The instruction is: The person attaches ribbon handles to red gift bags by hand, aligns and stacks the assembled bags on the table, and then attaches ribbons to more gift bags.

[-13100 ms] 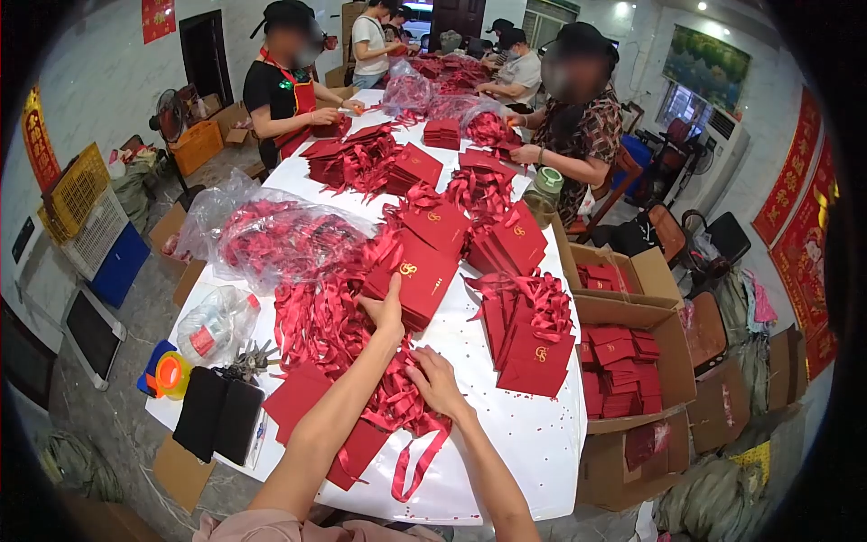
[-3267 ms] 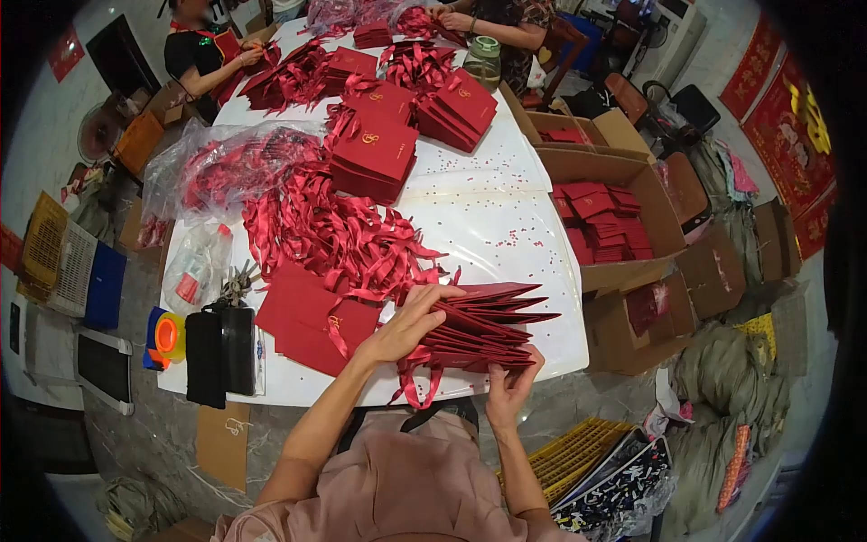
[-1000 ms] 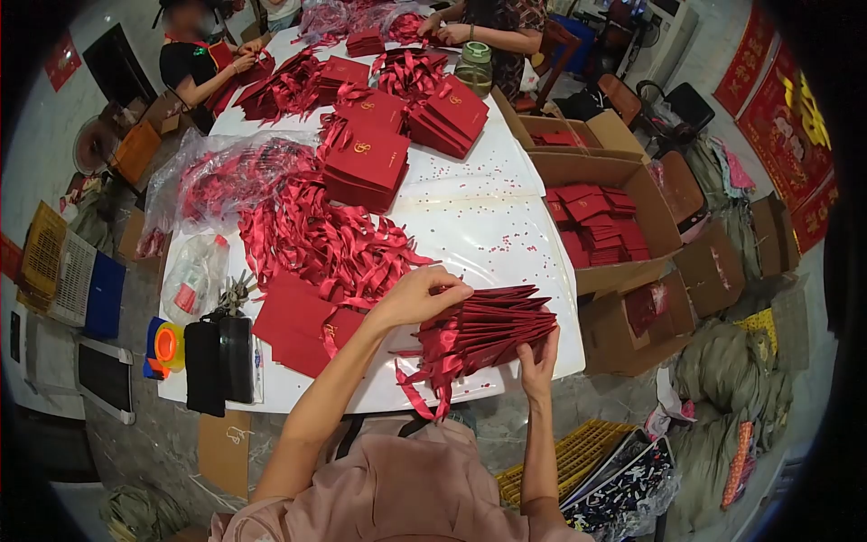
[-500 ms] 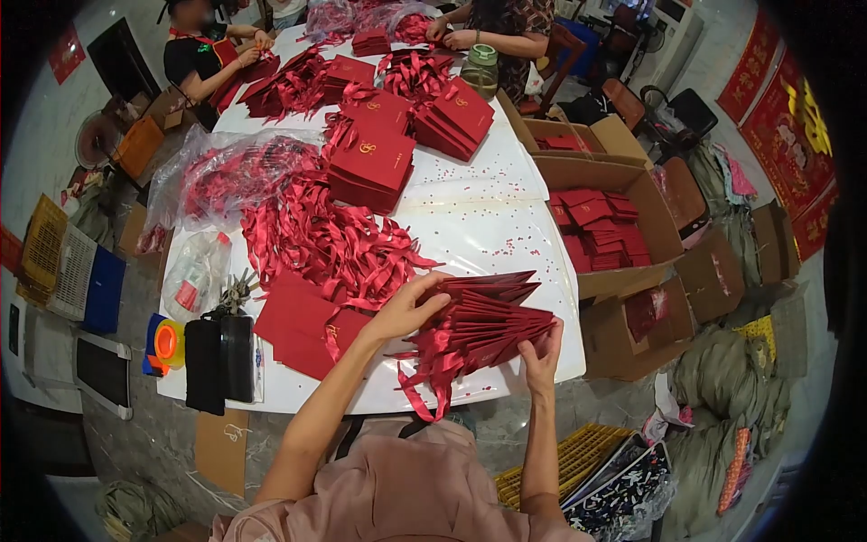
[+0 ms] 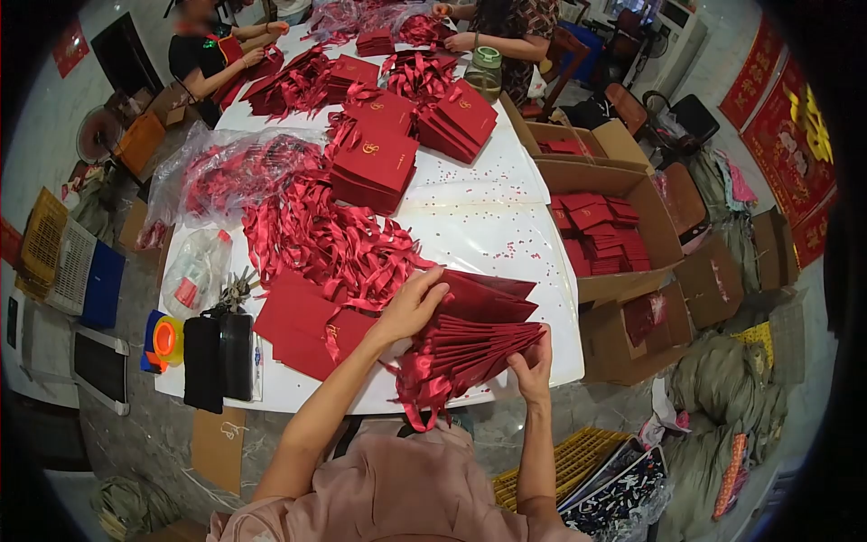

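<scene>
A fanned stack of red paper gift bags [image 5: 483,348] is held over the front edge of the white table [image 5: 470,239]. My right hand [image 5: 533,366] grips the right end of the stack, thumb on the near side. My left hand [image 5: 411,309] has its fingers curled round the left side of the upper bags; its fingertips are partly hidden. Red ribbon handles [image 5: 423,384] dangle from the stack's left end. Left of my left hand, flat red bags [image 5: 302,325] lie on the table, below a heap of loose red ribbon bags' handles [image 5: 330,239].
Finished-looking bag stacks [image 5: 370,167] and a lidded jar [image 5: 485,72] stand farther back. A cardboard box [image 5: 623,194] of red bags adjoins the right edge. At left lie a plastic bottle [image 5: 194,280], a black pouch [image 5: 206,361] and a tape roll [image 5: 167,341]. Two people work at the far end.
The right ends of the lower bags have drawn closer together, and a wider gap separates them from the upper bags. My right hand has shifted slightly left and down.
</scene>
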`<action>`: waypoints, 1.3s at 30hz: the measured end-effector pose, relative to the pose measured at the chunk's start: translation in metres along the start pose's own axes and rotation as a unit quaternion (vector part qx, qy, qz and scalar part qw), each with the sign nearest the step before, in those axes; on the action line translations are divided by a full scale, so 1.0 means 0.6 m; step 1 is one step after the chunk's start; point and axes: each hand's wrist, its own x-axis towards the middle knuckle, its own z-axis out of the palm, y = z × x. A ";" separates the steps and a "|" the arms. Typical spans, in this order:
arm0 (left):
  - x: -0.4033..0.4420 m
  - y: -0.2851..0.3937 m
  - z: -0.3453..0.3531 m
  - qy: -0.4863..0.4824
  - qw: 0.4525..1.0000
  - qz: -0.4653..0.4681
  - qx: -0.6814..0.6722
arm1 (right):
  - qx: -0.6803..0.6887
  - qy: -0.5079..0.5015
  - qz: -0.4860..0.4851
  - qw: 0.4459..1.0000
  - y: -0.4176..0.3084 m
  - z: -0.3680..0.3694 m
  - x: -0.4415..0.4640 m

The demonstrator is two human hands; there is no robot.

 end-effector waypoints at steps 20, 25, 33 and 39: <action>-0.076 0.077 -0.003 -0.122 0.986 0.066 0.087 | -0.087 0.098 -0.039 0.991 0.055 0.007 -0.028; -0.078 0.065 0.008 -0.108 0.992 0.047 0.035 | -0.093 0.066 -0.055 0.992 0.031 0.008 -0.014; -0.077 0.079 -0.013 -0.129 0.988 0.073 0.053 | -0.006 0.066 0.037 0.997 0.055 0.012 -0.021; -0.097 0.093 0.010 -0.068 0.996 0.042 0.036 | 0.022 0.072 0.026 0.997 0.066 0.028 -0.037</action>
